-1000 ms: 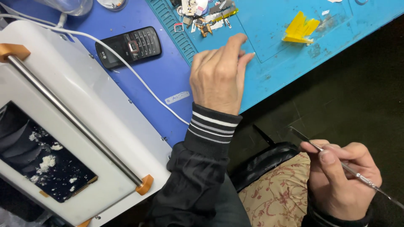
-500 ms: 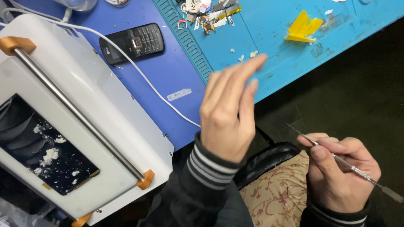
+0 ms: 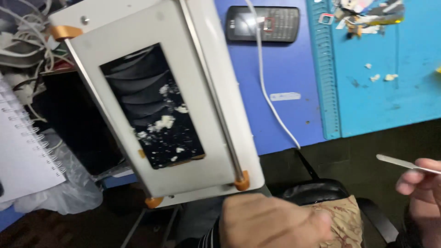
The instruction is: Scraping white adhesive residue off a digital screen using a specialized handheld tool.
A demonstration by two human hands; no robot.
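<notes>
The right hand (image 3: 425,193) pinches a thin flat metal spatula (image 3: 404,163), well right of the white heating plate (image 3: 156,101) bearing a black cracked screen (image 3: 151,105); the left hand (image 3: 271,225), its grip not discernible, sits just below that plate; a bump could shift the screen.

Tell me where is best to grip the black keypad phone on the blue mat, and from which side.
Probably grip the phone across its two long edges, coming down from above. It lies flat, face up, so only those edges offer a pinch. A white cable crosses its middle, so take the keypad end to the right.
</notes>
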